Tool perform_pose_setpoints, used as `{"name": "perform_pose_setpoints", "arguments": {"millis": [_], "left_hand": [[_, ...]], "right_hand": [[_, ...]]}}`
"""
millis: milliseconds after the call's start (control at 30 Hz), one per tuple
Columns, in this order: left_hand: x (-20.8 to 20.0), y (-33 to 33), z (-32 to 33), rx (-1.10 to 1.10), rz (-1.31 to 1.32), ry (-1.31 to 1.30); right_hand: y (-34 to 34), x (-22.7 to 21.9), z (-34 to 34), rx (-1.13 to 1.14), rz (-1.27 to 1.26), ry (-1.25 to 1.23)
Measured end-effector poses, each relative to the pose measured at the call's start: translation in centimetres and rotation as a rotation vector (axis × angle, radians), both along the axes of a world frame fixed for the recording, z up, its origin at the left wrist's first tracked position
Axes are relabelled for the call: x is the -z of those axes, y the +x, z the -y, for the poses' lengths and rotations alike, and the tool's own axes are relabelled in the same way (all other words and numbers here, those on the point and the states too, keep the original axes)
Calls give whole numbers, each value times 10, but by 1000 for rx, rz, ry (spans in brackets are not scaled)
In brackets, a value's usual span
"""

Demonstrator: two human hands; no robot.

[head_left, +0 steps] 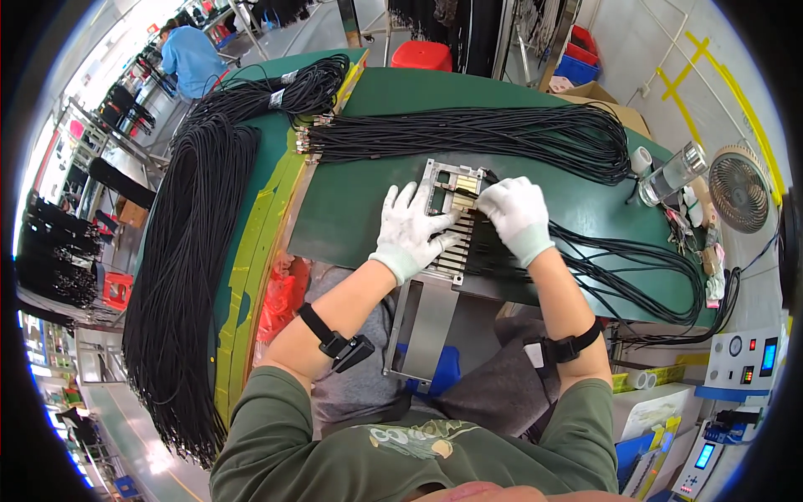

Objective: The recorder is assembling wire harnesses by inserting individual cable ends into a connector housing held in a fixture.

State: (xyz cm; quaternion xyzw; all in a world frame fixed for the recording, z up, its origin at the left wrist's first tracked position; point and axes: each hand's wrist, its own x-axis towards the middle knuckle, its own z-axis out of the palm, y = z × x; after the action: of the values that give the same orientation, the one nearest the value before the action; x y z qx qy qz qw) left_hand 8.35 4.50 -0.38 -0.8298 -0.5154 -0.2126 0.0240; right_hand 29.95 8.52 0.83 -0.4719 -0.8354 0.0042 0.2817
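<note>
At the near edge of the green counter [343, 205], in the head view, lies a slotted metal fixture [452, 258]. Of the person's gloved hands, the left hand [408, 227] rests flat against the fixture's left side, fingers spread, gripping nothing visible. The right hand [514, 216] curls its fingers by the right side; whether they pinch anything cannot be told. Loose black cables [640, 254] stretch toward the counter's right edge; a thick black bundle [468, 134] lies toward the far edge.

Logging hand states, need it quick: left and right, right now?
Left hand: open, fingers spread, at the metal fixture's left edge.
Right hand: fingers curled by the fixture; whether shut or holding anything can't be told.
</note>
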Motion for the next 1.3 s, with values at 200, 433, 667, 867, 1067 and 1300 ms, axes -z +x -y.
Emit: {"name": "perform_pose_setpoints", "arguments": {"millis": [200, 433, 667, 867, 1067, 1300], "left_hand": [[-1, 3, -2, -2, -22, -57], [8, 1, -7, -11, 71, -35], [18, -4, -26, 2, 438, 13], [14, -2, -19, 60, 699, -72], [10, -10, -18, -94, 816, -111], [12, -20, -25, -291, 425, -15]], "right_hand": [[20, 4, -27, 141, 120, 23], [9, -5, -16, 5, 268, -205], [-3, -19, -6, -152, 113, -45], [-32, -9, 9, -209, -32, 107], [-3, -6, 0, -181, 16, -29], [1, -9, 4, -137, -20, -64]]}}
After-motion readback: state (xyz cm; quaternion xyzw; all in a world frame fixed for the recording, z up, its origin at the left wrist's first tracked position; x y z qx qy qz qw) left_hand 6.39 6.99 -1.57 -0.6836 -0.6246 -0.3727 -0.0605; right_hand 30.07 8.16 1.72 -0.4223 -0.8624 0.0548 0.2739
